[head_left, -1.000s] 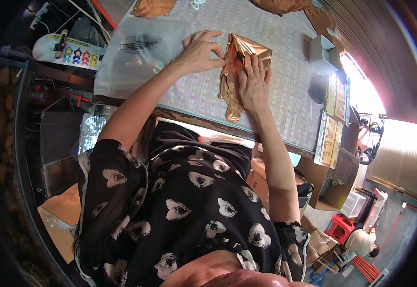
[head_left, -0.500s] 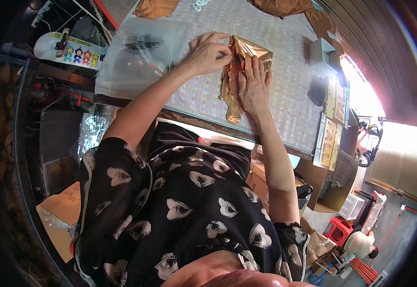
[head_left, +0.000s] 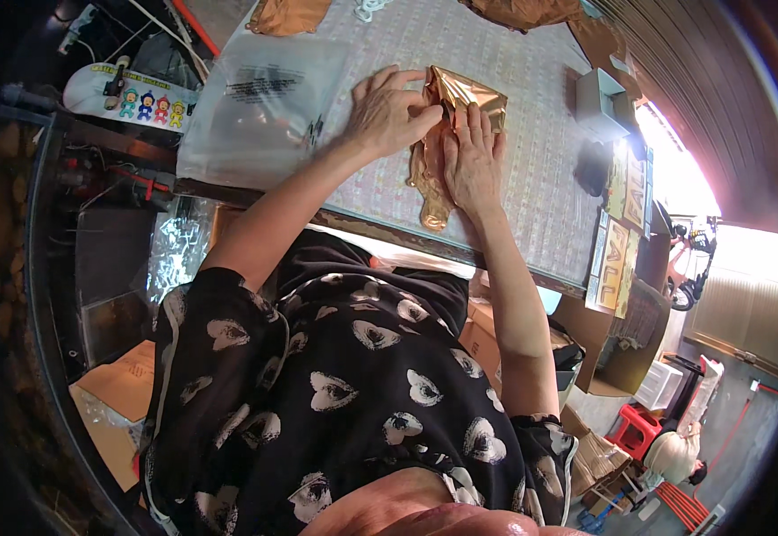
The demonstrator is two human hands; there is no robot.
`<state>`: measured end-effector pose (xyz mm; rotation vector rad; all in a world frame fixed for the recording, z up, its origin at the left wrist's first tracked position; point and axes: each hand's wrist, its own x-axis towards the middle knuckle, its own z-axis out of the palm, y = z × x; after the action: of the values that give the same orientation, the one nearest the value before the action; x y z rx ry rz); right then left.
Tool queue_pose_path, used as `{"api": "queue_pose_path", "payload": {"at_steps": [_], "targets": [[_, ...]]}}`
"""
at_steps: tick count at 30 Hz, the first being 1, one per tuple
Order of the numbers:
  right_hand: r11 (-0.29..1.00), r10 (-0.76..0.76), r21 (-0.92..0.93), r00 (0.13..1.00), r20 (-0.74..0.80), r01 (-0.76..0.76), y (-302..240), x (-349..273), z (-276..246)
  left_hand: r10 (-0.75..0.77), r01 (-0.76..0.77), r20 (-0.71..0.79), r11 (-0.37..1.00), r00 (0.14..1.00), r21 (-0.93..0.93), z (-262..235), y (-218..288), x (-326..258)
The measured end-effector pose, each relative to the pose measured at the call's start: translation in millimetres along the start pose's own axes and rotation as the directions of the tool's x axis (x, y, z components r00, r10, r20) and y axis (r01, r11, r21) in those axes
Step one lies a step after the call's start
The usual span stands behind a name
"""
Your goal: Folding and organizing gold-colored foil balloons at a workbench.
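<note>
Both hands [head_left: 434, 134] flat on gold foil package [head_left: 460, 98]; clear bag [head_left: 259, 107] left.

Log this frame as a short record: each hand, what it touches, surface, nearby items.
left hand: palm down, fingers pressing the upper part of the gold foil piece
right hand: flat on the same foil piece, fingers extended
foil state: crumpled, partly folded, lying on the table
surface: patterned light mat on the table
left of hands: clear plastic bag lying flat
far edge: more gold foil
right of hands: small grey box
</note>
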<state>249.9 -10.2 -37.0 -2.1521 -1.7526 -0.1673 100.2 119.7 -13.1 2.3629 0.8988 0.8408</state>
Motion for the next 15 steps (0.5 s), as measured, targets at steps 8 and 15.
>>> {"api": "queue_pose_path", "payload": {"at_steps": [8, 15], "targets": [[1.0, -0.003, -0.002, 1.0, 0.003, 0.003, 1, -1, 2, -0.094, 0.106, -0.079, 0.981, 0.992, 0.165, 9, 12, -1], [1.0, -0.007, -0.003, 1.0, -0.006, 0.007, -2, -1, 2, -0.098, 0.116, -0.09, 0.967, 0.991, 0.228, 11, 21, -5]]}}
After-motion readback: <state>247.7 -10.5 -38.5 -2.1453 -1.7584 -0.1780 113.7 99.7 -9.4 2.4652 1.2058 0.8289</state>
